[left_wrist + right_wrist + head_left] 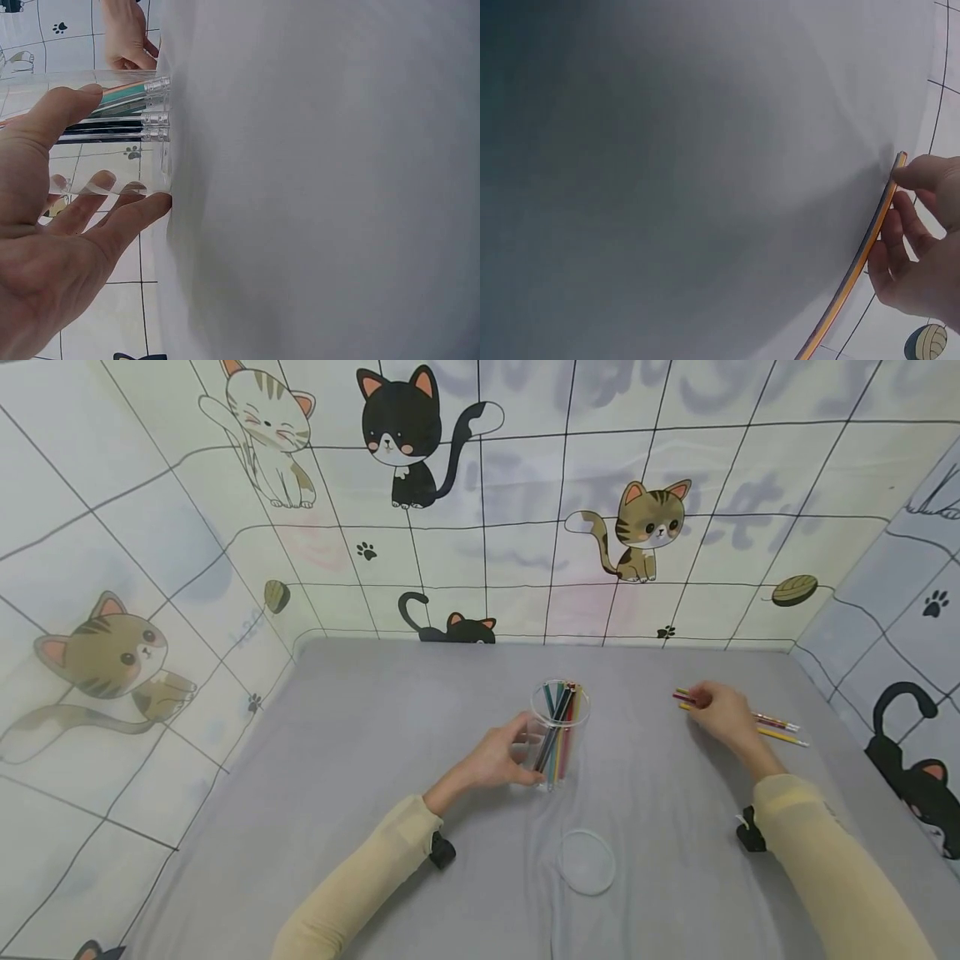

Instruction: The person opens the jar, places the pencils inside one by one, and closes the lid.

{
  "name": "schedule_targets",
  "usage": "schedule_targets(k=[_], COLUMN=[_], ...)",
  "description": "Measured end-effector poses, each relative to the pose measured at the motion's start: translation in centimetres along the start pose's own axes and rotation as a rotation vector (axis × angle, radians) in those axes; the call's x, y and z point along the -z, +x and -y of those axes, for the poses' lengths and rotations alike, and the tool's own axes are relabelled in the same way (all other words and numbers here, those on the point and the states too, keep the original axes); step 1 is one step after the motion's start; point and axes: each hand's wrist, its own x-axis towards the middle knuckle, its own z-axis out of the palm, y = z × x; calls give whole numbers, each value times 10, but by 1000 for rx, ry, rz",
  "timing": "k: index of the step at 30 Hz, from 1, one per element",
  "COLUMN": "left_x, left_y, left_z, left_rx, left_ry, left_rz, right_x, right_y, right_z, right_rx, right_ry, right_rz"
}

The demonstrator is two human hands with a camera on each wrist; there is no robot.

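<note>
My left hand [495, 756] grips a clear plastic cup [534, 727] from its left side, thumb on the near side. Several coloured pencils [558, 735] lean inside it, with their metal-banded ends at the bottom in the left wrist view. Over on the right, my right hand [723, 714] pinches at a few pencils [780, 735] lying on the table. The right wrist view shows the thumb and fingers around one end of a yellow pencil [855, 266], with a darker one close beside it. How many pencils the fingers hold is hidden.
A round clear lid [587, 862] lies on the grey cloth [375, 718] in front of the cup. Cat-printed cloth walls [525, 552] rise behind and at both sides of the table.
</note>
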Motion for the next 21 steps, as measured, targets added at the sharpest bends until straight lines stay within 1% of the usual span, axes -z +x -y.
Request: schedule_targets(k=[4, 8, 10, 11, 14, 19, 21], left_x=[0, -6, -8, -10, -10, -9, -9], left_y=[0, 4, 6, 8, 9, 10, 10], left_z=[1, 19, 29, 35, 42, 46, 45], left_rx=[4, 5, 0, 0, 0, 13, 17], left_ry=[-7, -11, -6, -4, 2, 14, 24], left_rz=[-4, -11, -15, -14, -10, 1, -1], right_x=[0, 2, 3, 4, 8, 27, 36], right_y=[2, 3, 3, 3, 4, 5, 6], right_z=[3, 6, 7, 6, 6, 13, 18], right_rx=[23, 37, 37, 40, 79, 134, 136], right_ry=[-117, -184, -193, -194, -201, -185, -166], right_rz=[62, 114, 128, 130, 121, 88, 73])
